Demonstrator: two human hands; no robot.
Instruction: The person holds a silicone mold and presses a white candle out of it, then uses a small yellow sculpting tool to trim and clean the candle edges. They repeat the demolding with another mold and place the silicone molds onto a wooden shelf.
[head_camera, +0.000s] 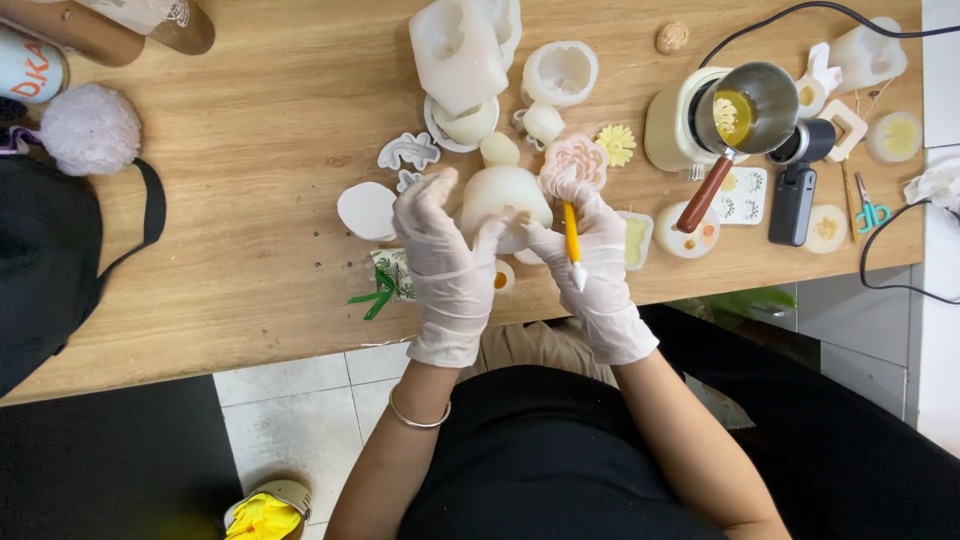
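A white wax-like moulded piece (505, 200), rounded and pale, sits near the middle of the wooden table (250, 200), gripped between two gloved hands. At nine o'clock of it, the left hand (445, 260) wraps curled fingers around its side; a flat white oval (367, 210) lies just beyond, with a small scalloped mould (410, 151) at eleven o'clock. At three o'clock of the piece, the right hand (590, 255) steadies it with the fingertips while clamping a yellow-handled shaping tool (572, 240), white tip pointing back toward the person. Farther toward three o'clock, a metal melting pot (752, 105) with a wooden handle rests on a cream warmer (675, 125), yellow liquid inside, and a black device (795, 180) stands just beside it.

The risks look plain: too firm a squeeze could dent or crack the soft piece; the tool's tip, held in the same hand, could gouge it if the wrist turns. The pot's handle juts toward the working hand, so a stray elbow or sleeve could tip hot liquid across the crowded table.
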